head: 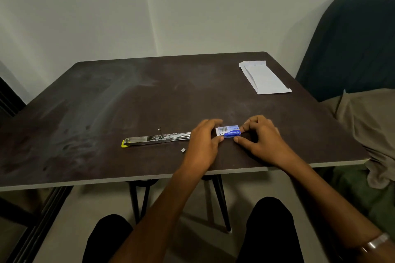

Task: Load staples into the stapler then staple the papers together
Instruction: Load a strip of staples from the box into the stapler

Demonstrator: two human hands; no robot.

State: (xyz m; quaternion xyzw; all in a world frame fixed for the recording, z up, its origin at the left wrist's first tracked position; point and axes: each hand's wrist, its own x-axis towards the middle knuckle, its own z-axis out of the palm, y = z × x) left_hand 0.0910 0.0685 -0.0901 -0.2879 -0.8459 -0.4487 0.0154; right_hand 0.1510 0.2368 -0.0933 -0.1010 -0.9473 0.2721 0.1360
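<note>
Two hands hold the blue staple box (229,131) on the dark surface (106,102): left hand (204,143) pinches its left end, right hand (259,136) its right end. The opened stapler (156,139) lies just left; the papers (264,78) lie at the far right corner.

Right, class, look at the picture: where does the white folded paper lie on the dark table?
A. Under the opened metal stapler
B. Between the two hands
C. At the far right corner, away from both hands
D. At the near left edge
C: the white folded paper lies at the far right corner of the dark table, well beyond both hands, which hold the small blue staple box.
</note>
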